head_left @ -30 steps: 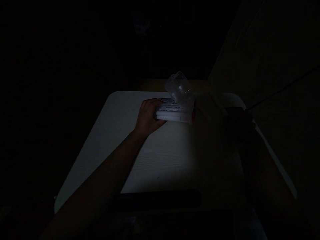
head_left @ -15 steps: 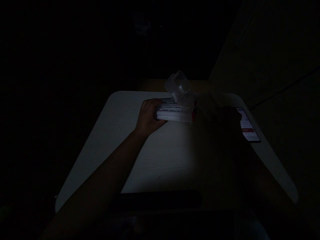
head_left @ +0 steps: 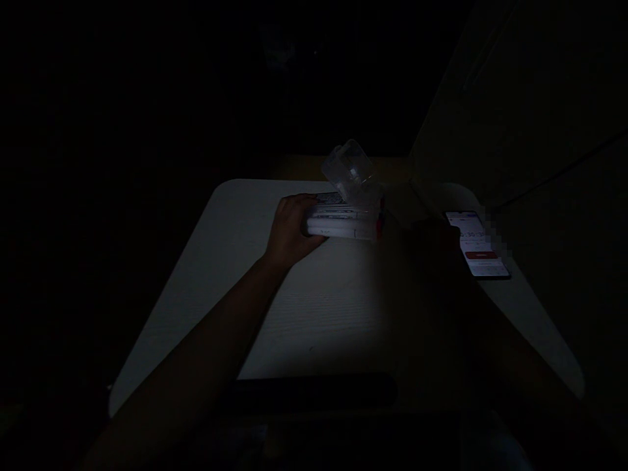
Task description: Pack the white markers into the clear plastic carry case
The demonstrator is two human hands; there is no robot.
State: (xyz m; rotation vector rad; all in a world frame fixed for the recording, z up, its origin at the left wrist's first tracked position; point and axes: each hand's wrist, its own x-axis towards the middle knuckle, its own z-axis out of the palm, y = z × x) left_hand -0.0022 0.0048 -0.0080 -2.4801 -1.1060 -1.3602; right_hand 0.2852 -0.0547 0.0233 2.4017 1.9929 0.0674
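Observation:
At the far middle of the table lies a clear plastic case of white marker pens (head_left: 341,227), their red and dark cap ends toward the right. Its clear lid (head_left: 349,167) stands flipped open at the back. Wrapped round the left end of the case is my left hand (head_left: 290,229), thumb at the near side and fingers over the top. My right hand (head_left: 436,243) is in deep shadow to the right of the case, apart from it and beside the phone. Darkness hides its fingers and anything they may hold.
A lit phone (head_left: 478,252) lies near the table's right edge. The pale wood-grain table (head_left: 220,261) has rounded corners and a dark strip (head_left: 314,392) along its near edge. A thin cable (head_left: 554,175) runs along the wall at the right.
My right hand has shifted slightly left, uncovering more of the phone. My left hand and the case have hardly moved.

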